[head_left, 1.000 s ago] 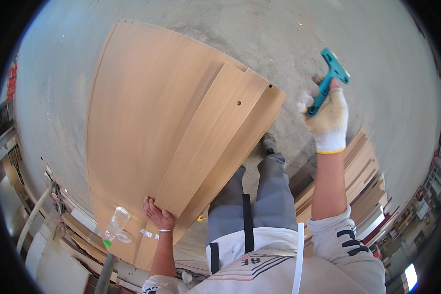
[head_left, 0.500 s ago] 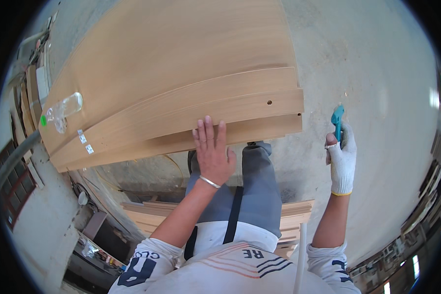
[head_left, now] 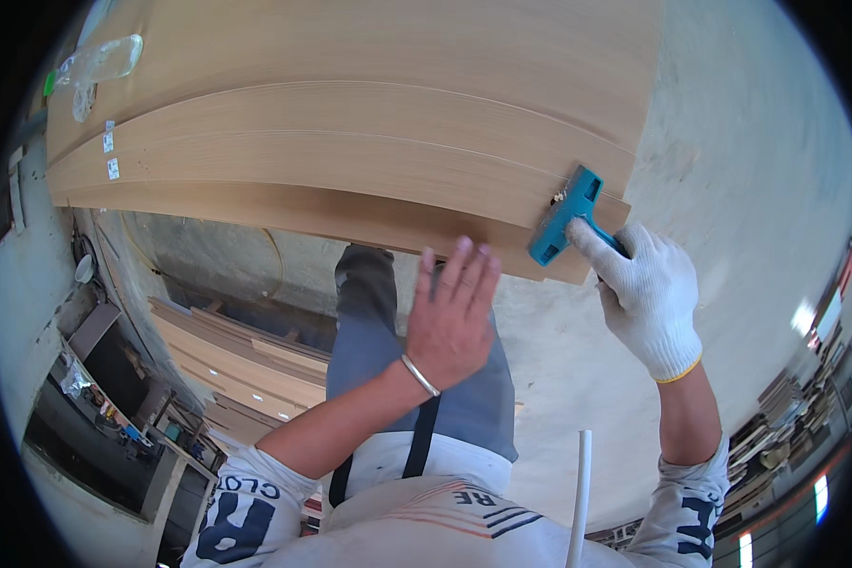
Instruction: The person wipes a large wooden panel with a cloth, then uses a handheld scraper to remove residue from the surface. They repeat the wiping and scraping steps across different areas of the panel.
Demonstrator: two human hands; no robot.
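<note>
Head view, far left: one clear bottle [head_left: 112,61] lying on the wooden boards [head_left: 350,123], at least three, overlapping! Along to the left hand [head_left: 452,327], bare, fingers spread, holding nothing, fingertips by the near edge, contact unclear. Well to its right, one teal tool [head_left: 567,215] over the boards' right end, handle clamped in the gloved right hand [head_left: 655,295]!

Wide, flat, light-brown wood-grain panel [head_left: 398,43] is carrying long, narrow, light-brown wooden boards [head_left: 331,156] along its near side; clear plastic bottle with green cap [head_left: 109,62] is lying at left end.
</note>
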